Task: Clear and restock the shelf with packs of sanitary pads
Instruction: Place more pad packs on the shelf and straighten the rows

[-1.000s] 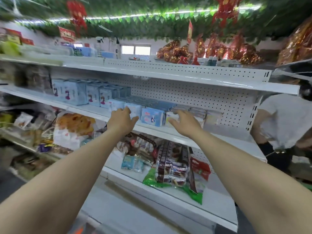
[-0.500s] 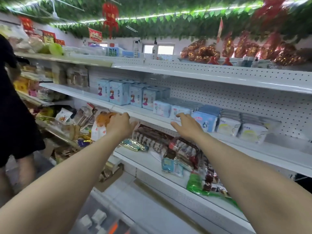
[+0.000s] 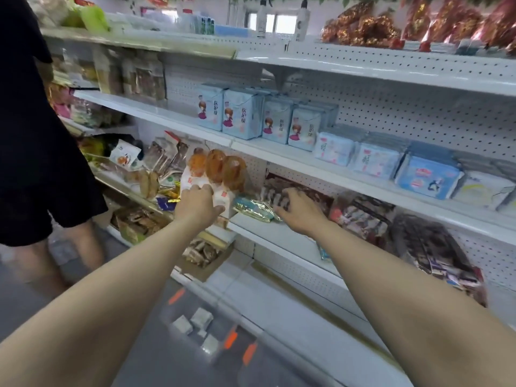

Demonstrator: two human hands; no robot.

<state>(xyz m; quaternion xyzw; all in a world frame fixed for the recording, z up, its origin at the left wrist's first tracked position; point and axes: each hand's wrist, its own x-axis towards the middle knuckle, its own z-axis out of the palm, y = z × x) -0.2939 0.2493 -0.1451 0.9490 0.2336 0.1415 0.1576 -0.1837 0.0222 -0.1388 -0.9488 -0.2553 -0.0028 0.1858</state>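
Directly above my fingers runs a white shelf (image 3: 279, 155) carrying pale blue packs of sanitary pads (image 3: 243, 115), upright ones overhead and flat ones further right. A person in black (image 3: 33, 121) stands to their left. My left hand (image 3: 196, 206) curls against a bread bag (image 3: 220, 174); I cannot tell if it grips. My right hand (image 3: 298, 212), fingers spread loosely, holds nothing, just beside a gold packet (image 3: 255, 209).

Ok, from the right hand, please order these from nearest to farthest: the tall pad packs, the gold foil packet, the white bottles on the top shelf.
1. gold foil packet: just left of the right hand, on the same shelf.
2. tall pad packs: one shelf above.
3. white bottles: top shelf, far back.
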